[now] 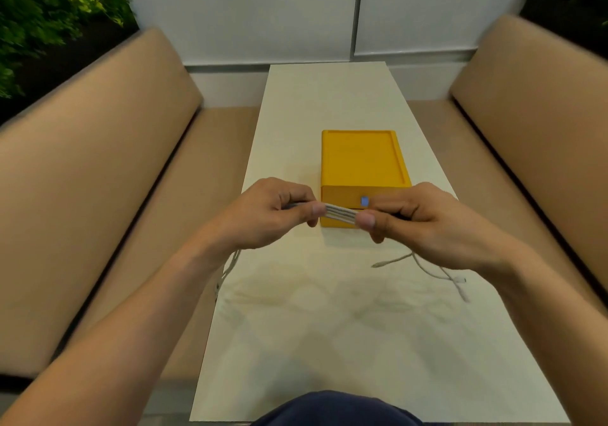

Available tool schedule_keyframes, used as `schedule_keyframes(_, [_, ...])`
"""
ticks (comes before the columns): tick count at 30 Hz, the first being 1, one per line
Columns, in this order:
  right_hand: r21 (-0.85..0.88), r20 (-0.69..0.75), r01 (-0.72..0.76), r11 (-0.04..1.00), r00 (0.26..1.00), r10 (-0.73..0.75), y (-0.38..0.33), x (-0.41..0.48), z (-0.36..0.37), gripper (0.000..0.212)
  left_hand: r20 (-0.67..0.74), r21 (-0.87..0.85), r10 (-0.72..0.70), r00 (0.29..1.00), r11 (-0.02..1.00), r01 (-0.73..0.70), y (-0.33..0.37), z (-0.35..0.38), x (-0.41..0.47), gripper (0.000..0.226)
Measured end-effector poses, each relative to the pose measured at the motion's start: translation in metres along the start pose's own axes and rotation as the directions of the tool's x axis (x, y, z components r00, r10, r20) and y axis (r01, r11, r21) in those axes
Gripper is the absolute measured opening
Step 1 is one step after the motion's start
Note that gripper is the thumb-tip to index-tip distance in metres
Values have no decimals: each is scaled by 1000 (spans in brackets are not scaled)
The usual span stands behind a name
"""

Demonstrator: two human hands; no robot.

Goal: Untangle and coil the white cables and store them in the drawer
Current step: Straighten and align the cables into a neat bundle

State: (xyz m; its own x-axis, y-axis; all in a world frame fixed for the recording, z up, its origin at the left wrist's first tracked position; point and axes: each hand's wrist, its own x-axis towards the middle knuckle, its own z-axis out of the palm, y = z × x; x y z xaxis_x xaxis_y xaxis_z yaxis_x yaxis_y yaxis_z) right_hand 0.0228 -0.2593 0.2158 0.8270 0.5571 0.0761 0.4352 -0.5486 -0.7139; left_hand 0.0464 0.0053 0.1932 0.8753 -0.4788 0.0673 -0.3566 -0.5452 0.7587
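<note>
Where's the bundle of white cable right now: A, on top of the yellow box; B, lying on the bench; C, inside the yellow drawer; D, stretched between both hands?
D: the white cable bundle spans from the left hand to the right hand, each pinching one end.

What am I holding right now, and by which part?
A bundle of white cables, stretched between both hands: the left hand pinches its left end, the right hand its right end.

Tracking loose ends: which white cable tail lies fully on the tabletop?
The white cable tail below the right hand, plugs flat on the cream table; the other tail, below the left hand, droops at the table's left edge.
</note>
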Motion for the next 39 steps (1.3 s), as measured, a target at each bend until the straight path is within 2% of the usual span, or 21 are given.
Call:
schedule_keyframes(4, [-73,-77,-98,992,993,92,25,4,4,41,73,2,46,996,999,-46,4,5,-2,27])
schedule_keyframes(9, [-170,-190,-40,985,982,7,31,3,12,44,82,21,-2,997,1000,0,-1,8,4,31])
schedule_keyframes(14, [-60,-141,-4,998,990,-5,21,2,4,39,125,110,-37,991,994,23,-8,14,-1,32])
schedule_keyframes(18, [-26,-111,-10,1000,994,7,23,2,5,39,186,49,-59,981,998,51,-7,10,-4,29])
schedule_keyframes(21, [-19,-103,-9,1000,995,7,23,4,4,38,211,93,-47,976,995,28,0,6,-2,22])
schedule_keyframes(23, [-5,-96,-14,1000,995,13,22,5,2,36,220,14,-41,975,999,39,9,7,0,21])
schedule_keyframes(25, [-19,-83,-10,1000,996,8,20,7,1,37,204,-57,-18,979,998,30,17,14,3,18])
schedule_keyframes(28, [-30,-77,-38,999,996,36,19,8,-1,38,105,35,31,994,999,-35,19,24,6,23])
schedule_keyframes(33, [52,101,-127,991,987,121,21,7,-10,24,65,117,50,997,992,-58,17,14,9,25])
schedule_keyframes(35, [40,75,-143,989,987,140,24,10,-13,17,47,156,46,998,986,-53,17,13,9,22])
schedule_keyframes(37, [-38,-3,-132,991,991,132,25,13,-12,20,6,167,25,1000,986,-26,16,14,10,21])
schedule_keyframes(39, [-42,-50,-86,995,995,84,25,13,-10,22,-35,140,9,999,990,-4,12,14,12,22])
